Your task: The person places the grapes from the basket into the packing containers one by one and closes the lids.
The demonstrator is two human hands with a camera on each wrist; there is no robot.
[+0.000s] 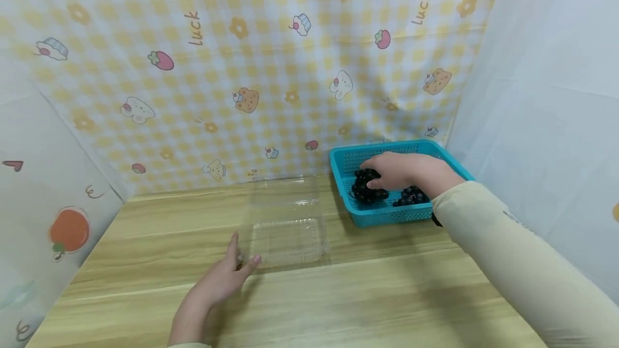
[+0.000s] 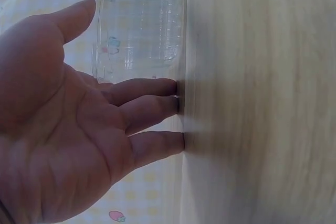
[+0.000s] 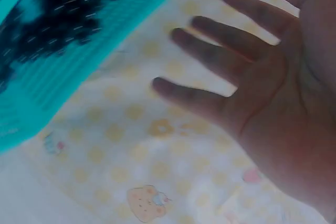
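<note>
A bunch of dark grapes (image 1: pixel 369 193) lies in a turquoise plastic basket (image 1: pixel 387 218) at the back right. Over that bunch reaches my right hand (image 1: pixel 397 171); in the right wrist view its fingers are spread and extended, with nothing held. More dark grapes (image 1: pixel 412 196) lie in the basket's right part, partly behind the right wrist. A clear plastic clamshell box (image 1: pixel 288 224) stands left of the basket, its lid (image 1: pixel 285 191) raised toward the back. Close to the box's front left corner is my left hand (image 1: pixel 220 281), thumb apart, with fingertips touching the wooden tabletop in the left wrist view.
The wood-patterned table (image 1: pixel 159 262) meets a yellow checked cloth (image 1: pixel 208 85) along its back edge. White printed sheets (image 1: pixel 541 95) hang at both sides. The basket stands close to the back cloth, near the right sheet.
</note>
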